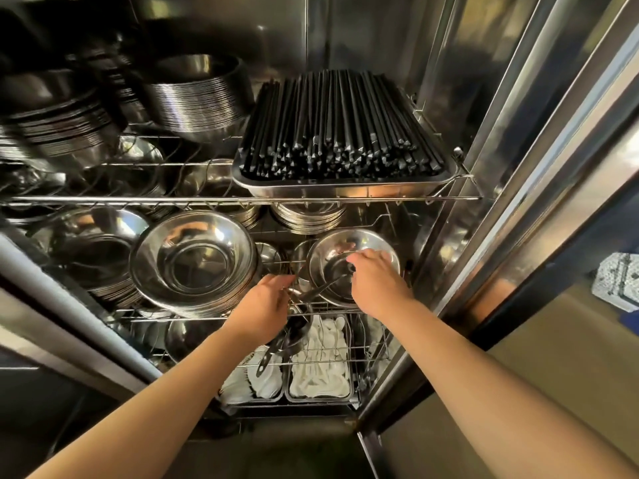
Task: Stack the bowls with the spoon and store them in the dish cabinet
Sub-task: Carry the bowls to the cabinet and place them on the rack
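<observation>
A steel bowl point(345, 250) sits on the middle wire shelf point(345, 311) at the right of the open dish cabinet. A steel spoon point(323, 288) lies in it, its handle pointing left over the rim. My right hand point(377, 283) grips the bowl's near right rim, fingers reaching into it. My left hand point(266, 304) is at the bowl's left side, fingers curled around the end of the spoon handle. Whether more bowls sit under the top one is hidden by my hands.
A tall stack of wide steel bowls point(193, 261) stands just left on the same shelf. Above, a tray of black chopsticks point(339, 133) overhangs the shelf. Below are trays of white spoons point(321, 371) and a dark ladle point(294, 335). The cabinet door frame point(484, 202) is at the right.
</observation>
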### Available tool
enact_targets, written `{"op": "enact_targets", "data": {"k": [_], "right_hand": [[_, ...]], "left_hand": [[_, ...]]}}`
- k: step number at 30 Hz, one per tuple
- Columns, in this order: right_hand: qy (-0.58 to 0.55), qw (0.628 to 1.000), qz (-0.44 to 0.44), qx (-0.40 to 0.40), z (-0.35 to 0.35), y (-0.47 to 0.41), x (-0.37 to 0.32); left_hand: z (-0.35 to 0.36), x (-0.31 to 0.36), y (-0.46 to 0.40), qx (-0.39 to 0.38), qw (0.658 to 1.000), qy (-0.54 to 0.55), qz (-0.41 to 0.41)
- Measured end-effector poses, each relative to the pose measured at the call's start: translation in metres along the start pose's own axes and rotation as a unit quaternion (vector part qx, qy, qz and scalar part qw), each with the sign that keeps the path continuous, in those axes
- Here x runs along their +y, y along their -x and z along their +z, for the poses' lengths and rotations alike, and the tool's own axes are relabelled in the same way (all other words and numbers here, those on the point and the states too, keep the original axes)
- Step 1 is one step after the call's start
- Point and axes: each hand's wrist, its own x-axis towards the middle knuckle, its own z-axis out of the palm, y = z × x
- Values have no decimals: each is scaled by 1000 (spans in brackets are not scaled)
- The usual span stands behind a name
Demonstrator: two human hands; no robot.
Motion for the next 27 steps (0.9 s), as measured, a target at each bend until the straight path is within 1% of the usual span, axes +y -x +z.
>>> {"op": "enact_targets", "data": {"k": [2, 5, 8, 10, 14, 20, 27], "right_hand": [[21, 997, -60, -36, 3, -3, -2], [54, 988, -120, -82, 10, -8, -5], [71, 981, -147, -100, 16, -11, -5], [62, 981, -154, -105, 17, -14, -5], [57, 976, -171, -119, 17, -16, -6], [71, 973, -204, -79, 15, -10, -10], [63, 968, -240, 35, 11, 14, -12]], "left_hand": [[0, -10, 14, -4, 998, -55, 1], [4, -22, 30, -6, 991, -135, -14], [8, -31, 42, 3, 975, -223, -18], [11, -38, 48, 8, 962, -272, -17], [15, -47, 60, 14, 951, -309, -24], [25, -46, 68, 15, 944, -328, -29], [29, -47, 72, 3, 943, -329, -40]]}}
